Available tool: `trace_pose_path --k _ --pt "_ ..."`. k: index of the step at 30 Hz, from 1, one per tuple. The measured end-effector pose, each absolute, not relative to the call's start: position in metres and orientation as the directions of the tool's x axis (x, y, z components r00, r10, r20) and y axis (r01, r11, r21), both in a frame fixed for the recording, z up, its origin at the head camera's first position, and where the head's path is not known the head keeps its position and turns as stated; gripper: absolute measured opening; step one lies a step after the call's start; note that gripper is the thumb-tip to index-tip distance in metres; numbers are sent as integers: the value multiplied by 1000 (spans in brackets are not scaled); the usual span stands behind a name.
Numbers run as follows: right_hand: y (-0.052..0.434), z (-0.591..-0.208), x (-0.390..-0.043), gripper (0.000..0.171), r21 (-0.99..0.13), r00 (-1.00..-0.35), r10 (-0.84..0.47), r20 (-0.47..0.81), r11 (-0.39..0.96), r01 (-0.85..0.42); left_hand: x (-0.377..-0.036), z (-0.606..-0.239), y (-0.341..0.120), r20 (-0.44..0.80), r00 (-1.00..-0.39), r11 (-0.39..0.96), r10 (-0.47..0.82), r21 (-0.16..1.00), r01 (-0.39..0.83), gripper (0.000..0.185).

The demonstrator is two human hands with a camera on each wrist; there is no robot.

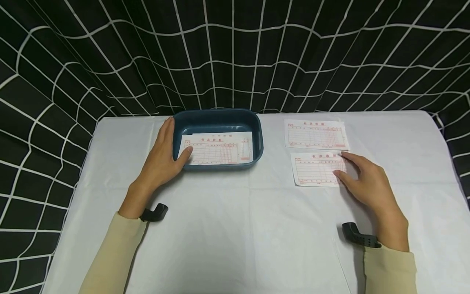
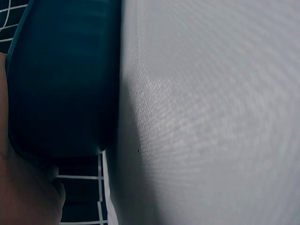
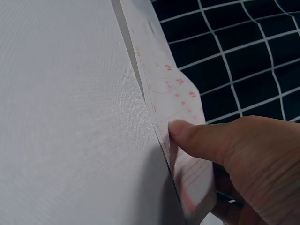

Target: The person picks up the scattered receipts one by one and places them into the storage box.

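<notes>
White table [image 1: 235,228]: right hand [image 1: 367,185] pinches red-printed slip [image 1: 317,168].

Print on receipts [image 1: 318,168] too small to read; tray [image 2: 61,79] cut off by left-wrist pic edge

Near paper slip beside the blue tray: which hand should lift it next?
Right, probably. The right hand already pinches the near white paper slip with red print at its right edge. The left hand rests on the dark blue plastic tray, thumb inside it.

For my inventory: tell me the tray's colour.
The tray is dark teal-blue, seen best in the head view.
</notes>
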State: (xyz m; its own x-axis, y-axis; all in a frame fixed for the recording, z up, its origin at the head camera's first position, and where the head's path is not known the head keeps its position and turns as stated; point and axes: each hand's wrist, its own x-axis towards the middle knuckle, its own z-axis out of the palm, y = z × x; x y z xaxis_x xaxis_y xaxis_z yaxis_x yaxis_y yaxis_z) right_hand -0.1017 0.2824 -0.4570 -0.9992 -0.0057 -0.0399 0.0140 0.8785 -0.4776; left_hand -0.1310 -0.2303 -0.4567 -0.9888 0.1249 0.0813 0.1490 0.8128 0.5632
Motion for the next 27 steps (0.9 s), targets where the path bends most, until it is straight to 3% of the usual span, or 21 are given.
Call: trace_pose_path --k 8,16,27 --pt "283 -453 -99 43 -484 -999 10 53 875 -17 -131 -457 -229 81 -988 811 129 565 152 96" --pt "286 -450 -98 33 -479 -999 -4 53 877 -29 -131 -457 -230 86 -988 811 127 565 154 96" --pt "286 -445 -98 42 -558 -1000 -29 -11 830 -18 -132 -457 -230 82 -989 815 122 560 147 96"
